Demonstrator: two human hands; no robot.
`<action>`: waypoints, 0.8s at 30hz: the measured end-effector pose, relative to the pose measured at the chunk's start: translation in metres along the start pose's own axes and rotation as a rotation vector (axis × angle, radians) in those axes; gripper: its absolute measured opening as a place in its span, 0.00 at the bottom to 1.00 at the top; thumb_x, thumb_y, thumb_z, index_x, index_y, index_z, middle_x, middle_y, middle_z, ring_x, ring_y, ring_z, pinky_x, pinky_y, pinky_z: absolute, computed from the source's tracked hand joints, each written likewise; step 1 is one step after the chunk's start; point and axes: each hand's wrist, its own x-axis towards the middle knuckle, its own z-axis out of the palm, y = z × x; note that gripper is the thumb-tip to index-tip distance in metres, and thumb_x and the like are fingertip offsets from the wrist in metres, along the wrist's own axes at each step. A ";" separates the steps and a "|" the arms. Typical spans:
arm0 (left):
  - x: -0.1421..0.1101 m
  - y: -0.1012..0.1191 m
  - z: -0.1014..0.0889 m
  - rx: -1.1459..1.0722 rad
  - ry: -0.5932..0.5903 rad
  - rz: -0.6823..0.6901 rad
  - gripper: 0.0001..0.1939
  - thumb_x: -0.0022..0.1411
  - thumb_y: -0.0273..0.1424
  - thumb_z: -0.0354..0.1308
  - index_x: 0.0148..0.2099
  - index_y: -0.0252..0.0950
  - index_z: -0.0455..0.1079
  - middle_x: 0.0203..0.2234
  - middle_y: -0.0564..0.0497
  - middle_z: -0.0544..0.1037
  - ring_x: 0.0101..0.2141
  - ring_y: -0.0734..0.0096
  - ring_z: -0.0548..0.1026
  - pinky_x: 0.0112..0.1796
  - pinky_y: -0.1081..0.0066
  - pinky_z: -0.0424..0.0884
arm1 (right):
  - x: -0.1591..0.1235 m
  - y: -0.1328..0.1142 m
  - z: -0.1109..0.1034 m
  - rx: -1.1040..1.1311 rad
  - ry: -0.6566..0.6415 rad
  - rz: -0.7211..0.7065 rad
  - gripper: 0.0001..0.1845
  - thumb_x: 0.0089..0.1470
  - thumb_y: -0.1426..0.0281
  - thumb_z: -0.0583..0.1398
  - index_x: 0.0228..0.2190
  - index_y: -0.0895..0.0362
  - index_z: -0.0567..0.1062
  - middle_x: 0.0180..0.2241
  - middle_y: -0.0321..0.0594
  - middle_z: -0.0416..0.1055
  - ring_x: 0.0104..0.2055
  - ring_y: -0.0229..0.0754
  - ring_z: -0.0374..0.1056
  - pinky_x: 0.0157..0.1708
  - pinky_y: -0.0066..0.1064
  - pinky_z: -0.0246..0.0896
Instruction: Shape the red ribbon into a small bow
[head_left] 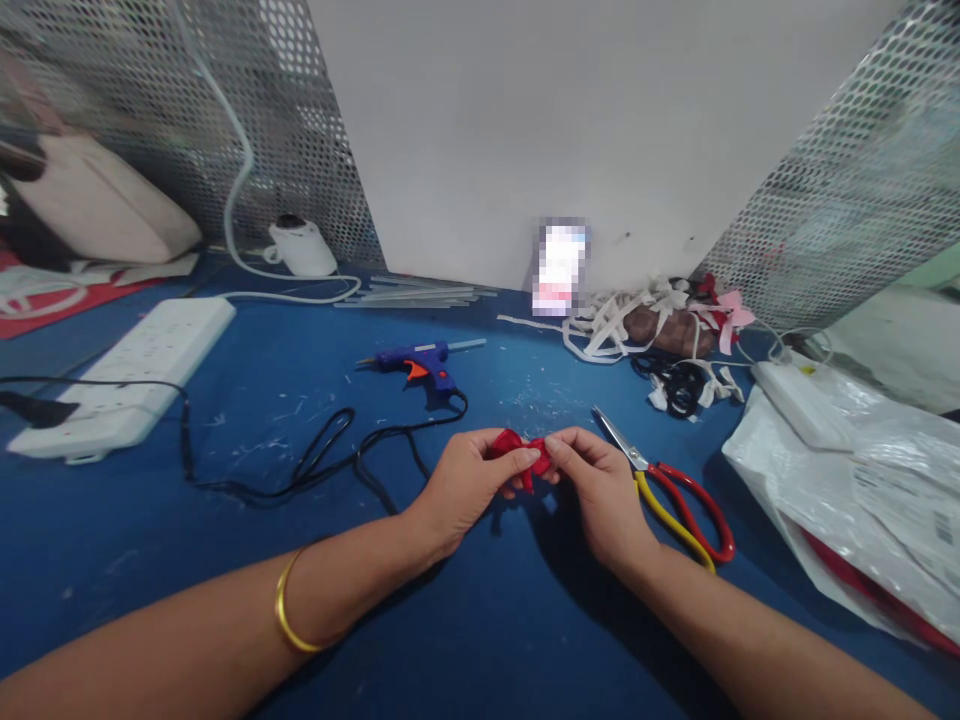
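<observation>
Both forearms enter from the lower edge, the left one bearing a gold bangle (289, 612). Left hand (459, 487) and right hand (600, 490) meet over the blue table (187, 560), each pinching one side of a small red ribbon bow (521, 450) between thumb and closed fingertips, just above the surface. Red-and-yellow-handled scissors (667, 490) lie just beside the right hand. A blue glue gun (420, 362) rests farther back, its black cord (322, 465) looping near the left hand. White plastic bags (847, 480) lie at right.
</observation>
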 end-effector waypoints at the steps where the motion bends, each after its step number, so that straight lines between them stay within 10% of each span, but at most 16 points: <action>1: 0.000 0.000 0.000 0.006 -0.001 0.002 0.10 0.52 0.35 0.62 0.26 0.32 0.72 0.19 0.52 0.73 0.22 0.76 0.67 0.26 0.74 0.63 | 0.000 0.000 0.000 -0.001 0.000 0.003 0.11 0.52 0.64 0.61 0.23 0.58 0.73 0.20 0.33 0.67 0.25 0.35 0.61 0.29 0.28 0.56; 24: 0.000 -0.005 -0.001 0.199 -0.104 0.002 0.10 0.52 0.35 0.61 0.29 0.32 0.75 0.20 0.51 0.75 0.23 0.73 0.69 0.26 0.74 0.63 | 0.000 -0.002 -0.001 -0.097 -0.037 0.012 0.08 0.49 0.65 0.63 0.25 0.56 0.74 0.21 0.33 0.68 0.23 0.35 0.62 0.25 0.28 0.58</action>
